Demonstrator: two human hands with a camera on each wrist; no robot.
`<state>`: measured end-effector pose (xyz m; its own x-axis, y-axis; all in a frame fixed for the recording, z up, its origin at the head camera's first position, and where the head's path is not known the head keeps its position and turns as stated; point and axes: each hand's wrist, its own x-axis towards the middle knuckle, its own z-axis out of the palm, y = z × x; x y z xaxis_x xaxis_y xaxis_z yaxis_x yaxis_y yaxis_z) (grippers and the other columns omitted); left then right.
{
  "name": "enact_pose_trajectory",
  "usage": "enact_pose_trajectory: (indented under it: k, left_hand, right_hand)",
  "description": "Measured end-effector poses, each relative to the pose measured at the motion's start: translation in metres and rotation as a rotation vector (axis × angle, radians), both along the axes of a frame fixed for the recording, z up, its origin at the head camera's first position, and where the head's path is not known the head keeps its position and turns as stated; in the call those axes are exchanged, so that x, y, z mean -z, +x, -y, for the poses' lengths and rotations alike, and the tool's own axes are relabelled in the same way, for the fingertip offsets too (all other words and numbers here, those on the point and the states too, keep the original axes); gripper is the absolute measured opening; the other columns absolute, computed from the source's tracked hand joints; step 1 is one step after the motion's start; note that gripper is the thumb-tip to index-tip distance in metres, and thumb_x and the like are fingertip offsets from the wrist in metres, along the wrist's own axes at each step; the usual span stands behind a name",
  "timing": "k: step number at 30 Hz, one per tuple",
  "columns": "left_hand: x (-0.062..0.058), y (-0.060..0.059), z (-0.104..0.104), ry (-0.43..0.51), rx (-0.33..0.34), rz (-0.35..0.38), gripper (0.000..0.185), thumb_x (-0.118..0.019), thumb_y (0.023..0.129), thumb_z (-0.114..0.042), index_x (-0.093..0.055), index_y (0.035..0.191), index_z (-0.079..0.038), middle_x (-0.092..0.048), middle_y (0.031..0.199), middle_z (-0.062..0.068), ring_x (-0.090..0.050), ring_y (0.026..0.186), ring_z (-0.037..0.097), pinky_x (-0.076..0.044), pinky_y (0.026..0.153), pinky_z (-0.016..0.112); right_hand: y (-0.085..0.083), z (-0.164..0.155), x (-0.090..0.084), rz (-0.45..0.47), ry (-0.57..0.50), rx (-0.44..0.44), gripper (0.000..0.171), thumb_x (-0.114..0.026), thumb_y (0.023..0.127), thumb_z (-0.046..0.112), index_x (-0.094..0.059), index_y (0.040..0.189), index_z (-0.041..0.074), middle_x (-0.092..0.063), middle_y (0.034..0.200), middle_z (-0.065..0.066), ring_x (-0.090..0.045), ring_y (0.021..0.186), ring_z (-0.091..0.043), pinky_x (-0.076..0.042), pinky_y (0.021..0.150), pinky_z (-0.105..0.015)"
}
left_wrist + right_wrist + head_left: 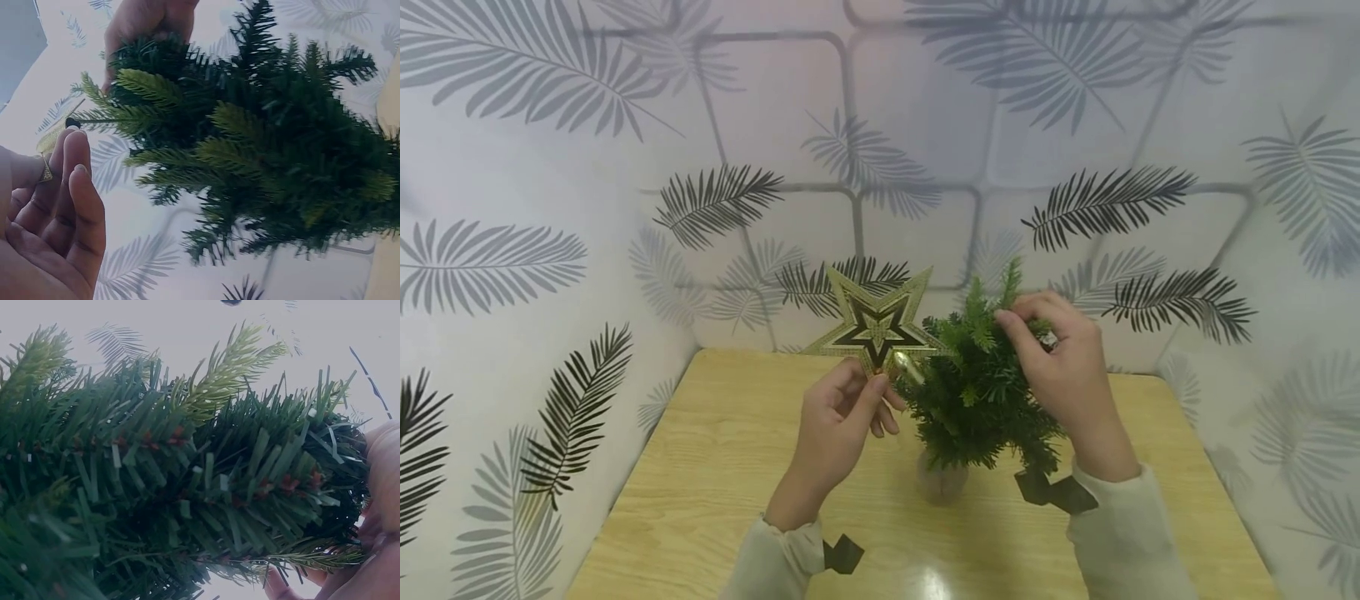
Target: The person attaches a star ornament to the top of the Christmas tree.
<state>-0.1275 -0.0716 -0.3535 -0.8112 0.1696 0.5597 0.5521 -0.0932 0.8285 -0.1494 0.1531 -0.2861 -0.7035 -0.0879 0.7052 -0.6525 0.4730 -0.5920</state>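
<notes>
In the head view, my left hand (835, 425) pinches a gold glitter star (877, 321) by its lower edge, thumb in front. A small shiny gold piece (910, 367) shows between the star and the green artificial Christmas tree (985, 408). The tree stands on a pale round base (942, 482). At its upper right, my right hand (1070, 367) grips the foliage near the top, thumb and fingers bent together. The left wrist view shows the star edge-on (52, 139), close to the tree tip; the right wrist view has needles against the right hand (381, 515).
A light wood table (715, 483) lies under the tree. Pale walls with a leaf pattern (917, 108) enclose it at the back and on both sides. Dark angular pieces (844, 554) sit at both sleeve cuffs.
</notes>
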Motion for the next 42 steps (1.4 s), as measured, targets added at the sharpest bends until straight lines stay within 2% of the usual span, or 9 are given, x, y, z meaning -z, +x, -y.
enact_pose_trajectory:
  k: [9, 16, 20, 23, 28, 31, 36, 42]
  left_hand:
    - [-0.021, -0.009, -0.007, 0.008, 0.015, -0.026, 0.012, -0.048, 0.098, 0.003, -0.053, 0.088, 0.008, -0.065, 0.078, 0.023, -0.058, 0.053, 0.037, -0.050, 0.048, 0.039]
    - [-0.033, -0.016, -0.014, 0.011, 0.020, -0.057, 0.013, -0.048, 0.098, 0.002, -0.052, 0.088, 0.008, -0.065, 0.078, 0.022, -0.057, 0.053, 0.038, -0.051, 0.050, 0.044]
    - [-0.039, -0.017, -0.017, 0.013, 0.023, -0.072, 0.012, -0.048, 0.098, 0.002, -0.053, 0.088, 0.008, -0.065, 0.079, 0.021, -0.058, 0.052, 0.038, -0.049, 0.049, 0.050]
    - [-0.044, -0.019, -0.020, 0.007, 0.028, -0.079, 0.013, -0.048, 0.098, 0.002, -0.052, 0.087, 0.008, -0.064, 0.079, 0.022, -0.058, 0.053, 0.036, -0.048, 0.049, 0.045]
    - [-0.054, -0.023, -0.025, 0.003, 0.051, -0.093, 0.012, -0.048, 0.098, 0.004, -0.052, 0.087, 0.009, -0.063, 0.078, 0.025, -0.057, 0.052, 0.036, -0.048, 0.048, 0.030]
    - [-0.062, -0.027, -0.026, 0.004, 0.062, -0.129, 0.010, -0.049, 0.097, 0.006, -0.053, 0.090, 0.011, -0.063, 0.077, 0.025, -0.056, 0.051, 0.036, -0.047, 0.047, 0.032]
    - [-0.077, -0.033, -0.026, -0.004, 0.050, -0.174, 0.008, -0.050, 0.096, 0.006, -0.056, 0.094, 0.010, -0.064, 0.076, 0.023, -0.057, 0.052, 0.032, -0.047, 0.047, 0.040]
    - [-0.092, -0.036, -0.030, -0.047, 0.045, -0.191, 0.009, -0.051, 0.096, 0.003, -0.057, 0.092, 0.009, -0.065, 0.077, 0.021, -0.058, 0.052, 0.030, -0.047, 0.048, 0.039]
  right_hand:
    - [-0.024, -0.017, 0.026, 0.014, 0.006, -0.006, 0.011, -0.066, 0.091, 0.010, -0.068, 0.081, 0.006, -0.065, 0.091, 0.000, -0.058, 0.089, -0.011, -0.044, 0.088, -0.026]
    - [-0.025, -0.018, 0.024, 0.042, 0.007, -0.020, 0.010, -0.066, 0.092, 0.012, -0.068, 0.083, 0.007, -0.066, 0.091, 0.000, -0.058, 0.093, -0.012, -0.043, 0.089, -0.030]
    - [-0.025, -0.019, 0.023, 0.047, 0.003, -0.029, 0.011, -0.067, 0.091, 0.010, -0.067, 0.080, 0.007, -0.067, 0.090, -0.001, -0.059, 0.094, -0.015, -0.041, 0.097, -0.035]
    - [-0.025, -0.019, 0.023, 0.056, 0.004, -0.029, 0.014, -0.067, 0.091, 0.011, -0.066, 0.078, 0.007, -0.067, 0.091, -0.002, -0.060, 0.096, -0.018, -0.039, 0.100, -0.039]
    - [-0.025, -0.021, 0.024, 0.066, 0.016, -0.024, 0.014, -0.066, 0.092, 0.013, -0.065, 0.078, 0.008, -0.066, 0.092, -0.001, -0.059, 0.098, -0.017, -0.043, 0.092, -0.038]
    - [-0.025, -0.022, 0.024, 0.066, 0.026, -0.021, 0.014, -0.065, 0.092, 0.014, -0.065, 0.079, 0.009, -0.066, 0.092, 0.000, -0.059, 0.097, -0.015, -0.044, 0.088, -0.037]
    - [-0.025, -0.022, 0.024, 0.072, 0.028, -0.020, 0.015, -0.066, 0.092, 0.015, -0.064, 0.078, 0.009, -0.066, 0.092, 0.000, -0.059, 0.097, -0.016, -0.044, 0.088, -0.038]
    - [-0.024, -0.021, 0.022, 0.085, 0.012, -0.034, 0.014, -0.066, 0.091, 0.011, -0.065, 0.079, 0.006, -0.066, 0.092, -0.002, -0.059, 0.097, -0.017, -0.044, 0.088, -0.037]
